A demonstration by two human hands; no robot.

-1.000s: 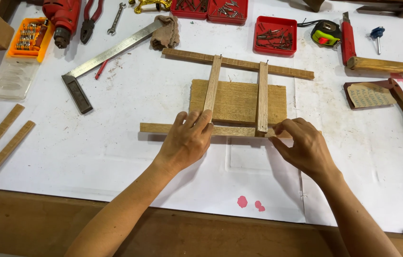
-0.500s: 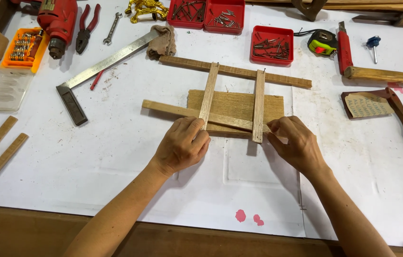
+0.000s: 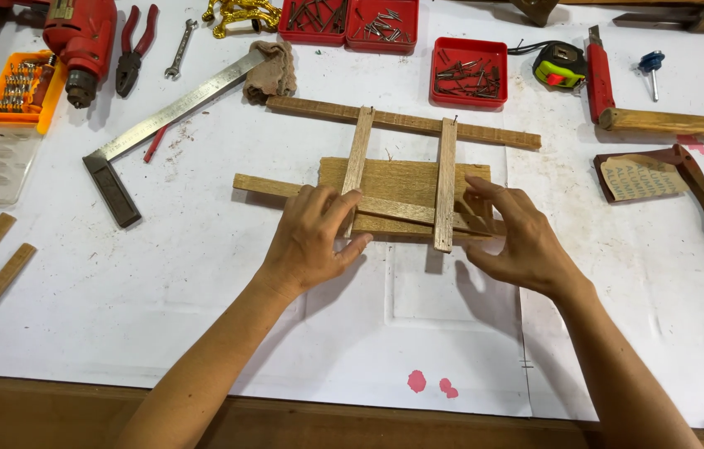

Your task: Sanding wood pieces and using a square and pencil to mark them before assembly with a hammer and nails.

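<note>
We are pressing our left hand (image 3: 312,241) flat, fingers spread, on the near wooden slat (image 3: 343,199). Our right hand (image 3: 511,237) is resting open-fingered at that slat's right end. The slat is lying tilted across the wooden board (image 3: 402,179) mid-desk (image 3: 202,333), under two upright slats (image 3: 445,191).

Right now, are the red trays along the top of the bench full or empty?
Partly filled. Each red tray holds loose dark nails with red floor showing between them.
</note>
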